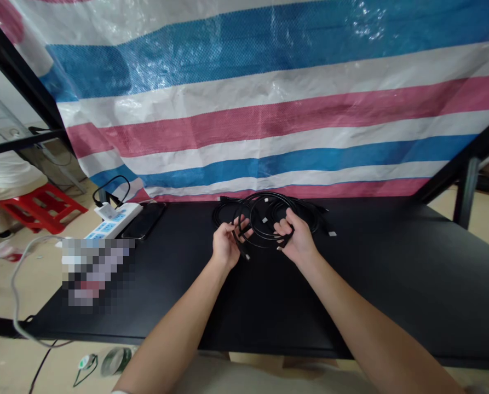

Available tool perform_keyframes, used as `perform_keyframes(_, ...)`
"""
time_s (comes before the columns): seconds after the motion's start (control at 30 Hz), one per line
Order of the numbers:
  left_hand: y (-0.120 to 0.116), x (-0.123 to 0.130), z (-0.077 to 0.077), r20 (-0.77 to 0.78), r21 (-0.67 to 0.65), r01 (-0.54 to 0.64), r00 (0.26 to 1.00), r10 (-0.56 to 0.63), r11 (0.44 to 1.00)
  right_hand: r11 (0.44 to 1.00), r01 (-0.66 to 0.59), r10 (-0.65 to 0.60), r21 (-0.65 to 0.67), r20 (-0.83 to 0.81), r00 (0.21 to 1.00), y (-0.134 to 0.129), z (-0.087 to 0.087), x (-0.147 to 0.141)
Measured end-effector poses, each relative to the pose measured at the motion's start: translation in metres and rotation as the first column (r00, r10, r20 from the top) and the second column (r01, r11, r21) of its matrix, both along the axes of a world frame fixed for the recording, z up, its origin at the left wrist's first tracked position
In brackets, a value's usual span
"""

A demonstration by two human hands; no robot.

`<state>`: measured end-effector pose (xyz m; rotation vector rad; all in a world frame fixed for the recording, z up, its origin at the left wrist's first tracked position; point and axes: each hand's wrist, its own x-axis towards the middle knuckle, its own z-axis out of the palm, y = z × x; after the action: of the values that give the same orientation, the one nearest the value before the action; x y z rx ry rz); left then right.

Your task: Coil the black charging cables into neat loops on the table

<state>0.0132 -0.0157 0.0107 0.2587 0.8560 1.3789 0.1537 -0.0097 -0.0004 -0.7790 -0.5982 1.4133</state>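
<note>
A black cable [264, 194] with a metal-tipped plug is looped into a coil between my two hands, a little above the black table [178, 284]. My left hand [229, 241] has its fingers curled round the left side of the coil, and a plug [246, 255] hangs just beside them. On the other side, my right hand [297, 234] grips the loop in closed fingers. Behind the held coil lie more black coiled cables [310, 213], with several light plug ends showing; one plug [332, 233] sticks out at the right.
On the table's left stand a white power strip [116, 219] with a plugged-in charger and a black phone [144, 220]. A striped plastic sheet [260, 120] hangs behind. Beyond the left edge are a red stool [42, 208] with a seated person, and a grey cord [16, 290].
</note>
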Motion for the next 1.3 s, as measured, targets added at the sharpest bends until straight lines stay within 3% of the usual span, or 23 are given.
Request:
perform_keyframes(0.13,-0.003,0.003,-0.006,-0.057,0.117,0.145,0.989,-0.139,0.983,0.996,0.028,-0.033,-0.088,-0.061,0.998,0.000,0.005,0.002)
perform_keyframes(0.2,-0.004,0.005,-0.009,-0.097,0.145,0.166,0.983,-0.154,0.975,0.993,0.035,-0.038,-0.110,-0.027,0.999,-0.001,0.003,-0.001)
perform_keyframes(0.3,-0.001,0.006,-0.011,-0.114,0.136,0.123,0.988,-0.107,0.983,0.992,0.089,-0.077,-0.094,0.120,0.990,0.000,-0.005,-0.008)
perform_keyframes(0.37,0.002,0.004,-0.011,-0.131,0.101,0.081,0.989,-0.067,0.992,0.985,0.159,-0.133,-0.063,0.306,0.943,0.004,-0.010,-0.011)
perform_keyframes(0.43,0.007,0.001,-0.009,-0.165,0.068,0.025,0.986,-0.014,0.997,0.974,0.227,-0.181,-0.014,0.555,0.812,0.008,-0.011,-0.011)
perform_keyframes(0.53,0.016,-0.008,-0.008,-0.234,0.067,-0.077,0.968,0.090,0.995,0.974,0.226,-0.136,0.028,0.866,0.480,0.018,-0.003,-0.014)
perform_keyframes(0.6,0.022,-0.016,-0.009,-0.314,0.091,-0.145,0.935,0.167,0.985,0.983,0.182,-0.024,-0.032,0.955,0.296,0.026,0.005,-0.021)
perform_keyframes(0.67,0.027,-0.025,-0.011,-0.423,0.128,-0.196,0.876,0.232,0.972,0.982,0.164,0.069,-0.097,0.983,0.172,0.034,0.013,-0.031)
perform_keyframes(0.77,0.032,-0.038,-0.016,-0.603,0.165,-0.260,0.737,0.306,0.951,0.974,0.182,0.123,-0.136,0.989,0.080,0.046,0.017,-0.048)
perform_keyframes(0.9,0.032,-0.047,-0.017,-0.790,0.169,-0.253,0.543,0.284,0.953,0.965,0.209,0.148,-0.159,0.987,0.067,0.060,0.013,-0.060)
perform_keyframes(0.97,0.032,-0.047,-0.016,-0.836,0.154,-0.217,0.492,0.245,0.964,0.961,0.220,0.156,-0.166,0.986,0.063,0.064,0.010,-0.060)
perform_keyframes(1.13,0.028,-0.044,-0.018,-0.867,0.174,-0.149,0.445,0.223,0.973,0.963,0.217,0.157,-0.160,0.987,0.031,0.064,0.007,-0.062)
perform_keyframes(1.2,0.026,-0.042,-0.020,-0.867,0.219,-0.129,0.428,0.253,0.967,0.972,0.190,0.156,-0.140,0.985,-0.069,0.061,0.008,-0.063)
perform_keyframes(1.3,0.025,-0.041,-0.022,-0.842,0.307,-0.073,0.444,0.306,0.949,0.993,0.086,0.107,-0.084,0.943,-0.315,0.056,0.009,-0.063)
